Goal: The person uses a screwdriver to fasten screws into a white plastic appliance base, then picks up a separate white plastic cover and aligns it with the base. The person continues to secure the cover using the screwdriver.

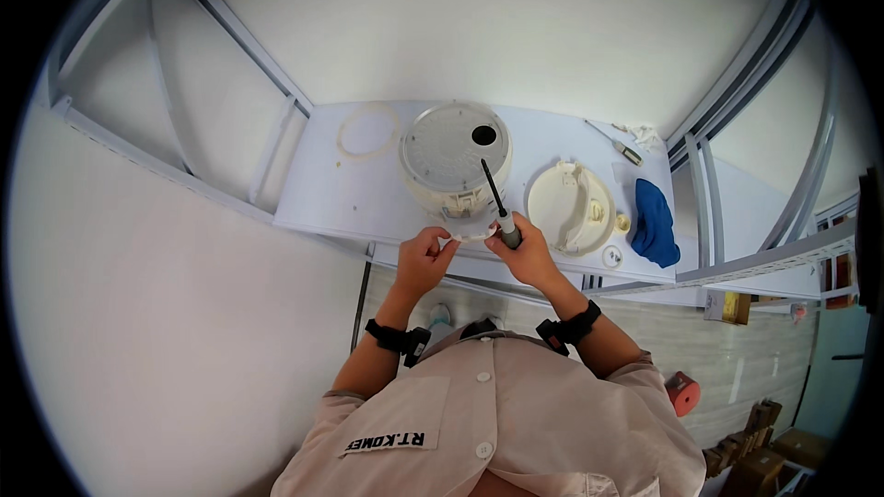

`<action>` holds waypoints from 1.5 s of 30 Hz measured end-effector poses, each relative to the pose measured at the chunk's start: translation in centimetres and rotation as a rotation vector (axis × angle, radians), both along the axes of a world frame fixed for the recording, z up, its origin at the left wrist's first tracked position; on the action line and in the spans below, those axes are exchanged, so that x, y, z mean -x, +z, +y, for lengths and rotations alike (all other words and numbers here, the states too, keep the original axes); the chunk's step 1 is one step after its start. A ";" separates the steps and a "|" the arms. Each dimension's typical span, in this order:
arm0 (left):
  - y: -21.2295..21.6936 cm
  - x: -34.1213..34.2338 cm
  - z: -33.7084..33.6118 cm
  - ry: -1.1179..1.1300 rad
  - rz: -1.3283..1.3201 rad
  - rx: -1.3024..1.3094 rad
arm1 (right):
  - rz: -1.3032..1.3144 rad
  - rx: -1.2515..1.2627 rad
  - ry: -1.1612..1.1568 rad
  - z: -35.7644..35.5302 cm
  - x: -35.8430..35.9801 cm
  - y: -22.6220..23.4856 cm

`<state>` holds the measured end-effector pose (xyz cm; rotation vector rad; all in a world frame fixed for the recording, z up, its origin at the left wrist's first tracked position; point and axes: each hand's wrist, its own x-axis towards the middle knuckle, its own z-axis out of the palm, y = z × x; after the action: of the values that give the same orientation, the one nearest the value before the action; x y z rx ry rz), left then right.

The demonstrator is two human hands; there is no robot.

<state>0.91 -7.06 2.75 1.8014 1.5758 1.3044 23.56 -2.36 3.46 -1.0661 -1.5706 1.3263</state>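
A round cream appliance body (456, 182), which looks like a rice cooker, stands on the table with a grey perforated plate (447, 143) facing up. The plate has one dark round hole. At the body's near side, my left hand (423, 260) pinches the left end of a small white curved plastic piece (471, 234). My right hand (530, 258) is closed around the grey handle of a screwdriver (495, 189), whose dark shaft points up and away over the plate's edge. Its fingertips also reach the right end of the white piece. Whether that piece is attached to the body is unclear.
Right of the body lies a cream round lid shell (551, 212), with a small round part (622, 222) and a small ring (612, 257) beside it. Farther right are another screwdriver (628, 153), crumpled white material (646, 136) and blue cloth (654, 230). A pale ring (343, 133) lies left.
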 end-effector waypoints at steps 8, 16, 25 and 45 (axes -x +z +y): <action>-0.2 0.1 -0.4 -0.016 0.052 -0.115 | -0.018 -0.152 -0.011 0.1 -0.1 -1.6; 0.1 0.0 -0.3 -0.073 0.148 -0.233 | 0.034 -0.300 0.009 0.2 -0.6 -0.8; -0.1 0.0 -0.5 -0.060 0.060 -0.105 | 0.072 -0.238 0.047 0.2 -0.7 -1.4; 1.0 -4.2 2.1 -0.267 -0.729 0.613 | 0.245 0.109 -0.047 -1.4 -5.4 -0.7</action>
<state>5.09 -4.92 3.74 0.9557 1.1006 1.0200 28.99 -3.77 2.74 -0.9585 -1.2988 1.4640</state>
